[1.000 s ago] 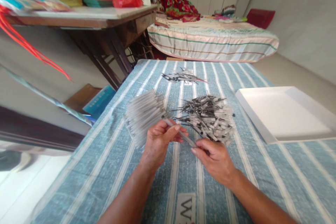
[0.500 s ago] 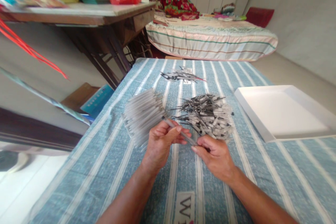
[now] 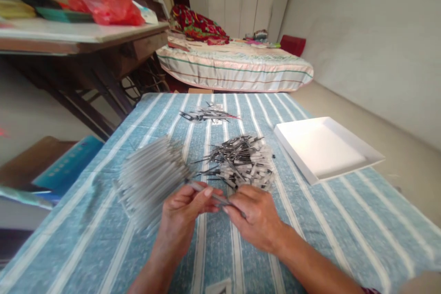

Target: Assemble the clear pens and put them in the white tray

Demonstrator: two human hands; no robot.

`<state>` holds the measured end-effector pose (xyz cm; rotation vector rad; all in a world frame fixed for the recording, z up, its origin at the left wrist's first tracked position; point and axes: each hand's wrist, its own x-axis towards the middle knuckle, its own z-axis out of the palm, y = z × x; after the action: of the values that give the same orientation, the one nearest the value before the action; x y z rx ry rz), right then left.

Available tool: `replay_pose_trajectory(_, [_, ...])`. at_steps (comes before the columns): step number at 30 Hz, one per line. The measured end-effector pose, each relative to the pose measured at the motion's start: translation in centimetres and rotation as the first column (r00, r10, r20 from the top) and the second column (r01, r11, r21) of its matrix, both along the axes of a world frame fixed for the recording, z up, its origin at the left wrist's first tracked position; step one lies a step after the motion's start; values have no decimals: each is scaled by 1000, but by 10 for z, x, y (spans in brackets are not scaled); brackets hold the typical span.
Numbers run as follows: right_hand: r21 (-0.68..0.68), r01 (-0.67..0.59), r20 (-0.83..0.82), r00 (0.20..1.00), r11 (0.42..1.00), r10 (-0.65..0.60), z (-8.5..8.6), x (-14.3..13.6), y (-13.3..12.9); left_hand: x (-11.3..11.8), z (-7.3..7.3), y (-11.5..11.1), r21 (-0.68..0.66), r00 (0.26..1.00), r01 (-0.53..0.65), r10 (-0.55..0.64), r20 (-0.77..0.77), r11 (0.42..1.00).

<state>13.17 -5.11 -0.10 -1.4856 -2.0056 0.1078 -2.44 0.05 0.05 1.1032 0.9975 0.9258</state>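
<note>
A thin grey pen lies slanted between my two hands, above the near middle of the table. My left hand pinches its barrel between thumb and fingers. At its lower right end my right hand has its fingers closed round it. Just beyond my left hand is a wide stack of clear pen barrels, laid side by side. Behind my right hand is a heap of black-and-white pen parts. Farther back rests a small pile of dark thin pieces, one of them with a red end.
A shallow white box sits on the right of the striped blue cloth. At the left stand a side table with a red plastic bag and a blue box. Behind is a bed.
The view has swung to the right, so everything on the table appears farther left. Both hands still hold the pen; my right hand now covers more of its end.
</note>
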Motion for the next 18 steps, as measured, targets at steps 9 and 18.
replay_pose_trajectory(9, [-225, 755, 301, 655, 616, -693, 18, 169, 6, -25, 0, 21, 349, 600, 154, 193, -776, 924])
replay_pose_trajectory(18, [-488, 708, 454, 705, 511, -545, -13, 227, 22, -33, 12, 29, 205, 147, 298, 168, -975, 932])
